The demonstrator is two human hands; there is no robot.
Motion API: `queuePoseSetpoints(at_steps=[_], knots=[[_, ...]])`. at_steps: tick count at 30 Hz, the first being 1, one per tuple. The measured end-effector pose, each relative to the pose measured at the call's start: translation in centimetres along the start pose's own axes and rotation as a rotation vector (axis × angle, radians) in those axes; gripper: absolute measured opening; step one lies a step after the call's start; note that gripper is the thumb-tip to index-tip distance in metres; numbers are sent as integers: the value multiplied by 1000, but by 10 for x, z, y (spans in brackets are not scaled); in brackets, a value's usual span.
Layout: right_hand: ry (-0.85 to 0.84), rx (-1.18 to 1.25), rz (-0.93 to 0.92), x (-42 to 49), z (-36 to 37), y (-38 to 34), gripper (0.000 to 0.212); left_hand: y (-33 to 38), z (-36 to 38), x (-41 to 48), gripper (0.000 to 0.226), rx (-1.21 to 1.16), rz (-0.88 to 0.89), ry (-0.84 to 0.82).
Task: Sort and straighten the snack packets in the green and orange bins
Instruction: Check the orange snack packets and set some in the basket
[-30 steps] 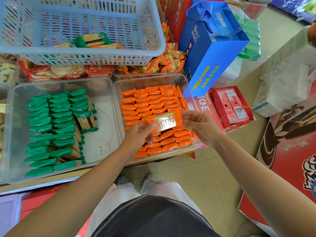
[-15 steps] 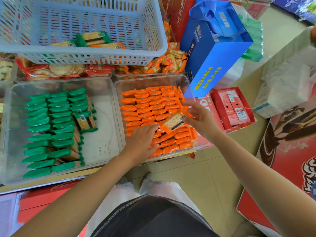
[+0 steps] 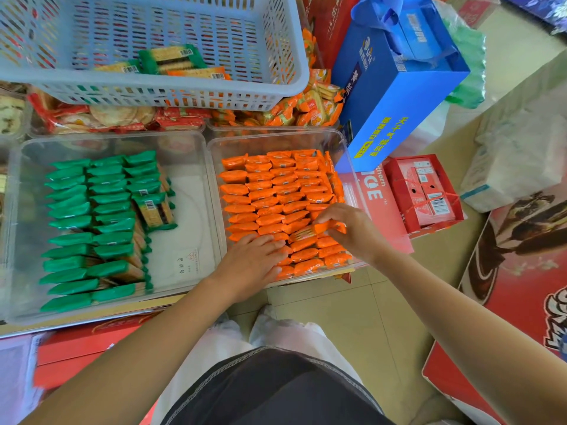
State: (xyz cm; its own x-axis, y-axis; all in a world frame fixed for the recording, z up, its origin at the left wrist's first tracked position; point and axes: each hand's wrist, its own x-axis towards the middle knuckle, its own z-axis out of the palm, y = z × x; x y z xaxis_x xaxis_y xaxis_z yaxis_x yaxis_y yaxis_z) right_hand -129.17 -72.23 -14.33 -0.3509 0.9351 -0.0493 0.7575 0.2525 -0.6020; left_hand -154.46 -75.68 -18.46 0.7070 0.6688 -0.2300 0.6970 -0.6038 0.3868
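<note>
In the orange bin [image 3: 346, 142], our left hand [image 3: 254, 262] now presses flat, fingers straight, on the near rows [image 3: 310, 265]; our right hand [image 3: 354, 231] has lowered the orange packet [image 3: 325, 227], pinched in its fingers, into the row beneath them, nearly slotted

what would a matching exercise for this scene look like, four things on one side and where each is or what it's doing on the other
Column A
1. left hand
2. right hand
3. green packets
4. blue gift bag

Column B
a. stands beyond the far right corner of the right clear bin
b. lies flat on the orange packets
c. lined up in rows in the left clear bin
d. pinches a single orange packet

Pairs: 1-b, 2-d, 3-c, 4-a
</note>
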Motion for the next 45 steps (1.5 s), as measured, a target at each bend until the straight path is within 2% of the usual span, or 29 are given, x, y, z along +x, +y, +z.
queuePoseSetpoints(at_steps=[7,10,14,21,25,29,33,37,40,43,45], knots=[[-59,-164,-14,11,23,-15,23,-3,1,-2,79,29,-15,-14],[-76,-212,82,16,21,-21,20,-2,-1,-3,80,47,-15,-28],[-69,-314,147,20,30,-21,14,-3,-3,-3,61,33,2,-17],[-62,-437,111,25,46,-21,23,-9,1,-3,36,44,58,80],[-37,-388,-5,28,46,-16,19,-10,2,-2,42,58,74,105],[104,-307,-70,32,43,-5,15,-13,1,-2,45,75,93,166],[58,-401,-97,34,48,-2,26,-16,2,2,49,202,57,157],[51,-462,-147,40,49,-6,15,-16,6,5,39,215,43,135],[44,-481,-187,40,49,-2,17,-16,5,5,40,212,41,149],[37,-413,-183,36,43,2,22,-12,1,4,45,206,15,126],[24,-301,-170,33,34,5,18,-9,-2,4,50,207,-24,13]])
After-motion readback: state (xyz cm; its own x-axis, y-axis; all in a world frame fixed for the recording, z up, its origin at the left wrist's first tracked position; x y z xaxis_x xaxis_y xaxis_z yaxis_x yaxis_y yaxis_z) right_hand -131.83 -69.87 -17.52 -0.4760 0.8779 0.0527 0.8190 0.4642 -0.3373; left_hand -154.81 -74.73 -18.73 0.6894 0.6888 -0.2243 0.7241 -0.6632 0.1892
